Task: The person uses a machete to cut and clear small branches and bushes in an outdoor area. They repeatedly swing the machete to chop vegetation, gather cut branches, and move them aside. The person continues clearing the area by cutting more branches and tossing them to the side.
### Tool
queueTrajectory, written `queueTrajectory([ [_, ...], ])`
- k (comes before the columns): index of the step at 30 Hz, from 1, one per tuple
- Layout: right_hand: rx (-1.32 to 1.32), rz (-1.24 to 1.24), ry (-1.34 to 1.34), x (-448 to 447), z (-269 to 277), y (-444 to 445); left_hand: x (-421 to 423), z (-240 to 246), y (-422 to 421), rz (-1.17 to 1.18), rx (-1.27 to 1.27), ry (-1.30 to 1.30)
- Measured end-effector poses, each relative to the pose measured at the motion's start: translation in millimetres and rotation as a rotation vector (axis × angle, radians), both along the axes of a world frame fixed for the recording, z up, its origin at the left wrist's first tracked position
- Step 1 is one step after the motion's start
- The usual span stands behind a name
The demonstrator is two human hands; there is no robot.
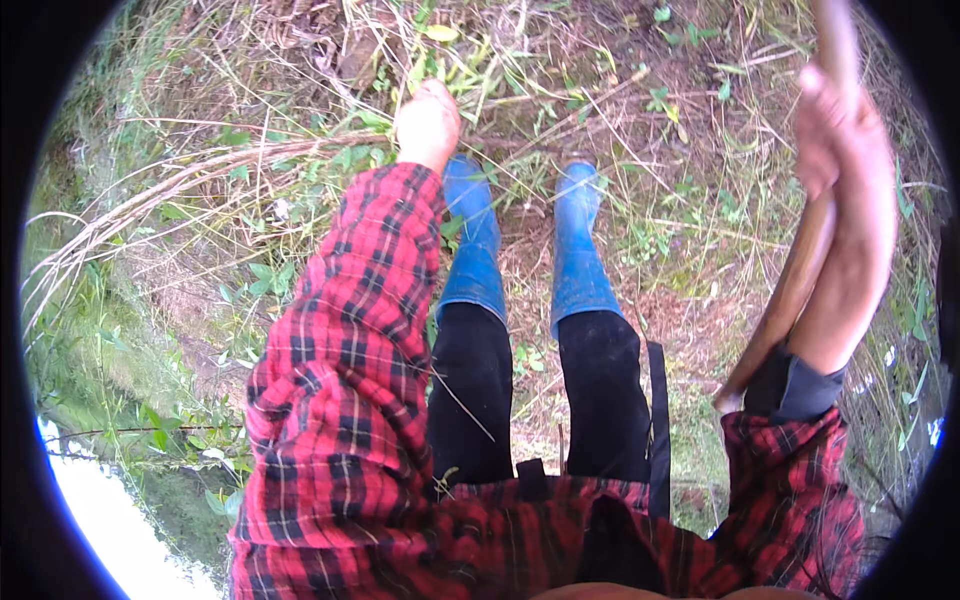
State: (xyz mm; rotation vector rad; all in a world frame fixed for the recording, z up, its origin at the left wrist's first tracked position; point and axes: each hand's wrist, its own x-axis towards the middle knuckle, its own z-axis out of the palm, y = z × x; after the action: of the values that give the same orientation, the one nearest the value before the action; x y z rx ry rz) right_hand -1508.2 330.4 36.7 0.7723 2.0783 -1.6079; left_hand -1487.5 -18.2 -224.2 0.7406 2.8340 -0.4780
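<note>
My left hand is closed around a bundle of long dry grass stems, which trails off to the left. Green leaves and blades surround that fist. On the right, my right hand grips a smooth wooden handle. The handle runs along my forearm, its butt end close to my rolled sleeve. Its other end passes out of the top of the picture, so any tool head is hidden. The right hand and upper handle look blurred.
My blue rubber boots stand on the ground, the left one just below my left hand. Dry straw and green weeds cover the soil. Taller grass grows at the left. A black strap hangs beside my right leg.
</note>
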Motion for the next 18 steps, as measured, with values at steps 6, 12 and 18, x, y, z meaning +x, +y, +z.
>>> queueTrajectory([
  [6,0.084,-0.046,0.476,-98,-56,-80,-6,6,28,0.017,0.005,0.034],
  [12,0.585,0.923,-0.199,62,-212,-41,-6,16,16,0.174,0.292,-0.247],
  [18,-0.145,0.286,-0.682,103,-43,-15,31,27,22,0.257,0.39,-0.178],
])
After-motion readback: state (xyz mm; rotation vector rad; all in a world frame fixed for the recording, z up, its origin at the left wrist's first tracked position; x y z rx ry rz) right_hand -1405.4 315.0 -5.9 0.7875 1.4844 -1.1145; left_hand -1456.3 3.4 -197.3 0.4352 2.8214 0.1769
